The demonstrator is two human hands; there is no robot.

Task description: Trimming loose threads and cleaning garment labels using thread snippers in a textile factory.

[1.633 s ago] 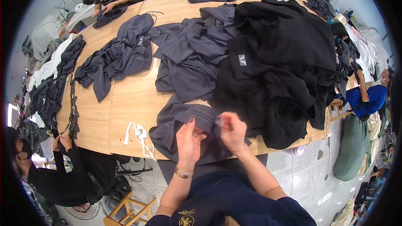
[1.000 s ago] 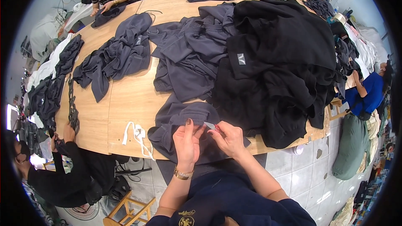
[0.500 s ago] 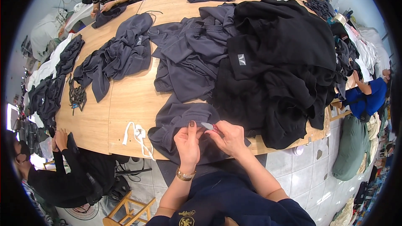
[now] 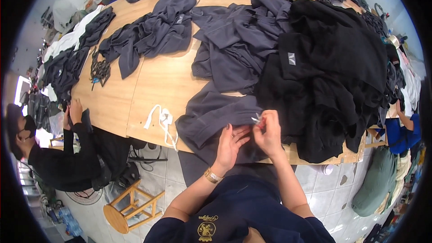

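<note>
Snips (image 4: 256, 119) pinched in right hand (image 4: 268, 133) grip, tips pointing left; left hand (image 4: 230, 144) flat on grey garment (image 4: 211, 114).

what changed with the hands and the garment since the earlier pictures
The right hand drew in beside the left hand and now pinches a small metal tool at the grey garment. The left hand stayed flat on it; the clothing piles did not move.

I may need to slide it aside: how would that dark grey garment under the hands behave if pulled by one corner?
The dark grey garment is probably floppy: it lies in soft folds and droops over the table edge. It would likely drag and stretch rather than slide whole, since the left hand presses on it. The right hand pinches a small metal tool at the fabric, which could snag.
</note>
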